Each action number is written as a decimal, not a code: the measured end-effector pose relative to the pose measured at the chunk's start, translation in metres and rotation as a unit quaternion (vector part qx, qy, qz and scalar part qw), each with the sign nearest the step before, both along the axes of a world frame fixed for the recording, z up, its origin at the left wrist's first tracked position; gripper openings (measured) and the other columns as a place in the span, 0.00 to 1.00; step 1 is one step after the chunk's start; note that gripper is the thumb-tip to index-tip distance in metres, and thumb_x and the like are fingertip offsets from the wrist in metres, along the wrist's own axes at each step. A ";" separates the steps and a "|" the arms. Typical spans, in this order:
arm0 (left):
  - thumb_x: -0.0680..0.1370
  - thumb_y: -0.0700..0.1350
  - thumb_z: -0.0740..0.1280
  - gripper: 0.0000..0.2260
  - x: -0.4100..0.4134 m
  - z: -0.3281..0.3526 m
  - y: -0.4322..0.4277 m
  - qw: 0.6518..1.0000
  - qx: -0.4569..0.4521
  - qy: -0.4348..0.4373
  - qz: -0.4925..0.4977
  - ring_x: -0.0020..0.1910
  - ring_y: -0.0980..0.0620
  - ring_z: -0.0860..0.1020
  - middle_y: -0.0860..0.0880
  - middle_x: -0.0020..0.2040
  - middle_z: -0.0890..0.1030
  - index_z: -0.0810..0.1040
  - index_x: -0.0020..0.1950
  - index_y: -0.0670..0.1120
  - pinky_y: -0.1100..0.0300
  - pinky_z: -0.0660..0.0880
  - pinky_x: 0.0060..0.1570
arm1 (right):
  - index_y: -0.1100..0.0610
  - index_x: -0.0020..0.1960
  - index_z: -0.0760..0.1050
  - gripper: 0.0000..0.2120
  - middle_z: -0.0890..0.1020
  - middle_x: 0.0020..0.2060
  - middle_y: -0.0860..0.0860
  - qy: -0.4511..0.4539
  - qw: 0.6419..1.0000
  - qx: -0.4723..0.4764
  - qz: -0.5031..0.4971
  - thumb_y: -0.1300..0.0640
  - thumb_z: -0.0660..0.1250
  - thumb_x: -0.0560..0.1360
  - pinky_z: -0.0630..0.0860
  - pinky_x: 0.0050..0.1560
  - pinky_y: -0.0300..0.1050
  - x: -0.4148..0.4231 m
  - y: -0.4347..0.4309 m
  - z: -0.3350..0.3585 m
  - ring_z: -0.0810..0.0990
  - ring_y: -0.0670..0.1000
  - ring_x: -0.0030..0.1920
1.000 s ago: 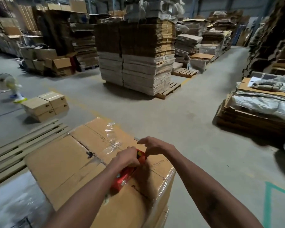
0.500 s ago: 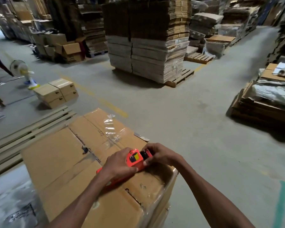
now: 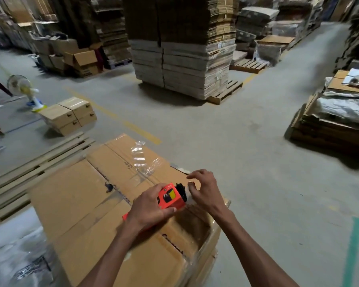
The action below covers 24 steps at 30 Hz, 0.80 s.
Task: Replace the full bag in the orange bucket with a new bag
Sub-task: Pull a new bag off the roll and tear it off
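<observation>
Only the left hand has a firm hold on the orange box

Down at the near edge of a big taped carton, the left hand grips a small orange box, fingers wrapped over its top and thumb under its near side. The box is tilted, with its open end turned to the right. A wad of black bag material sticks out of that end, so the new bags sit in the box, above the carton's right corner.

The right hand hangs just beside the black wad with its fingers curled, and the thumb and forefinger are close together. Blur hides whether they pinch the material or only come near it.

A loose strip of clear film lies crumpled on the carton's far flap. Left of the carton, wooden slats lie flat on the concrete floor. Beyond them sit a pair of small brown boxes and a standing fan. Farther off, a tall stack of flattened cardboard rests on a pallet. At the right, a lower pile of cardboard carries grey plastic sheeting.
</observation>
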State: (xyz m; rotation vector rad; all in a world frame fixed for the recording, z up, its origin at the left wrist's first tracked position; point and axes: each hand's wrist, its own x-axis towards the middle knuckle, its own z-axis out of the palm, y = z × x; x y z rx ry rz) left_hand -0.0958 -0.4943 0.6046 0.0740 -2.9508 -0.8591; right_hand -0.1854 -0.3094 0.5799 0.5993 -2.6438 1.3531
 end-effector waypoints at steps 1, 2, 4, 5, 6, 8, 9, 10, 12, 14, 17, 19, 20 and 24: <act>0.68 0.61 0.75 0.32 0.000 0.000 0.001 1.000 -0.006 0.002 0.000 0.48 0.59 0.76 0.60 0.51 0.75 0.68 0.69 0.56 0.64 0.76 0.47 | 0.54 0.54 0.81 0.08 0.79 0.54 0.49 0.036 0.999 0.020 0.013 0.59 0.66 0.76 0.70 0.55 0.43 0.004 0.001 0.004 0.72 0.48 0.56; 0.69 0.60 0.74 0.32 0.000 -0.001 0.001 1.000 -0.015 0.003 -0.003 0.48 0.59 0.76 0.59 0.53 0.76 0.68 0.69 0.55 0.65 0.74 0.47 | 0.55 0.55 0.81 0.08 0.79 0.53 0.50 0.047 0.997 0.030 0.044 0.58 0.67 0.77 0.71 0.54 0.42 0.007 0.001 0.008 0.72 0.49 0.55; 0.70 0.59 0.73 0.32 0.001 -0.002 0.003 0.999 -0.031 0.005 -0.013 0.50 0.59 0.75 0.57 0.56 0.77 0.67 0.70 0.55 0.66 0.71 0.47 | 0.56 0.56 0.81 0.10 0.81 0.51 0.51 0.007 0.992 0.041 0.121 0.55 0.65 0.79 0.74 0.49 0.41 0.014 0.000 0.014 0.76 0.48 0.51; 0.70 0.60 0.73 0.32 0.001 -0.003 0.003 0.999 -0.034 0.007 -0.019 0.51 0.58 0.74 0.56 0.58 0.77 0.67 0.71 0.55 0.66 0.71 0.48 | 0.56 0.58 0.81 0.11 0.82 0.51 0.51 -0.027 0.988 0.050 0.146 0.53 0.64 0.80 0.76 0.48 0.40 0.016 -0.001 0.017 0.77 0.48 0.50; 0.70 0.60 0.73 0.33 0.001 -0.004 0.004 0.999 -0.033 0.009 -0.024 0.52 0.58 0.74 0.56 0.59 0.77 0.66 0.71 0.55 0.66 0.72 0.49 | 0.57 0.59 0.81 0.13 0.83 0.52 0.51 -0.061 0.985 0.050 0.152 0.52 0.63 0.81 0.77 0.48 0.39 0.017 -0.001 0.018 0.79 0.48 0.50; 0.69 0.61 0.74 0.34 0.001 -0.004 0.005 0.999 -0.030 0.009 -0.028 0.52 0.59 0.74 0.56 0.59 0.77 0.67 0.71 0.54 0.64 0.73 0.50 | 0.57 0.60 0.81 0.13 0.84 0.51 0.50 -0.129 0.982 0.005 0.140 0.53 0.63 0.81 0.81 0.50 0.41 0.016 0.002 0.018 0.81 0.48 0.50; 0.69 0.61 0.74 0.34 0.001 -0.003 0.005 0.999 -0.026 0.008 -0.027 0.51 0.59 0.74 0.56 0.58 0.77 0.67 0.70 0.54 0.64 0.74 0.50 | 0.57 0.59 0.81 0.12 0.85 0.51 0.50 -0.166 0.976 -0.024 0.136 0.55 0.63 0.81 0.82 0.50 0.43 0.015 0.005 0.016 0.82 0.49 0.50; 0.69 0.61 0.74 0.33 0.001 -0.003 0.005 0.999 -0.019 0.008 -0.026 0.50 0.58 0.75 0.57 0.56 0.76 0.68 0.70 0.54 0.63 0.75 0.50 | 0.56 0.60 0.81 0.11 0.85 0.51 0.49 -0.202 0.968 -0.048 0.138 0.57 0.63 0.81 0.82 0.51 0.45 0.014 0.007 0.014 0.83 0.49 0.51; 0.68 0.60 0.75 0.33 0.001 -0.003 0.003 0.999 -0.009 0.014 -0.028 0.49 0.58 0.76 0.59 0.53 0.74 0.69 0.69 0.54 0.63 0.76 0.48 | 0.55 0.61 0.81 0.12 0.85 0.53 0.49 -0.252 0.953 -0.072 0.149 0.60 0.66 0.79 0.82 0.55 0.48 0.014 0.012 0.010 0.83 0.49 0.54; 0.68 0.60 0.75 0.32 0.002 -0.004 0.002 0.999 -0.012 0.020 -0.039 0.48 0.58 0.76 0.60 0.52 0.74 0.69 0.68 0.54 0.66 0.75 0.46 | 0.55 0.61 0.81 0.13 0.85 0.53 0.49 -0.281 0.942 -0.086 0.162 0.60 0.69 0.77 0.81 0.56 0.50 0.013 0.018 0.007 0.83 0.50 0.55; 0.67 0.60 0.75 0.32 0.004 -0.009 0.003 0.998 -0.025 0.031 -0.058 0.49 0.58 0.76 0.57 0.55 0.78 0.70 0.68 0.54 0.67 0.74 0.45 | 0.55 0.59 0.82 0.13 0.86 0.50 0.51 -0.317 0.924 -0.097 0.189 0.58 0.72 0.75 0.82 0.51 0.45 0.010 0.022 0.011 0.85 0.51 0.51; 0.67 0.61 0.75 0.33 0.005 -0.011 0.005 0.997 -0.037 0.034 -0.064 0.50 0.58 0.76 0.56 0.57 0.78 0.70 0.68 0.53 0.65 0.76 0.48 | 0.55 0.56 0.83 0.13 0.87 0.48 0.52 -0.330 0.923 -0.075 0.183 0.54 0.74 0.73 0.82 0.50 0.48 0.008 0.020 0.013 0.85 0.53 0.49; 0.67 0.60 0.75 0.33 0.005 -0.012 0.005 0.997 -0.038 0.032 -0.063 0.51 0.58 0.76 0.55 0.57 0.78 0.70 0.69 0.53 0.65 0.75 0.48 | 0.56 0.55 0.83 0.13 0.86 0.47 0.53 -0.339 0.923 -0.066 0.171 0.54 0.75 0.73 0.83 0.51 0.49 0.007 0.017 0.013 0.85 0.53 0.48; 0.68 0.60 0.74 0.31 0.004 -0.013 0.008 0.996 -0.044 0.028 -0.069 0.50 0.58 0.76 0.55 0.57 0.78 0.70 0.68 0.54 0.65 0.74 0.48 | 0.56 0.53 0.77 0.12 0.83 0.47 0.55 -0.397 0.905 -0.031 0.148 0.55 0.75 0.72 0.79 0.37 0.40 0.001 0.007 0.015 0.82 0.50 0.44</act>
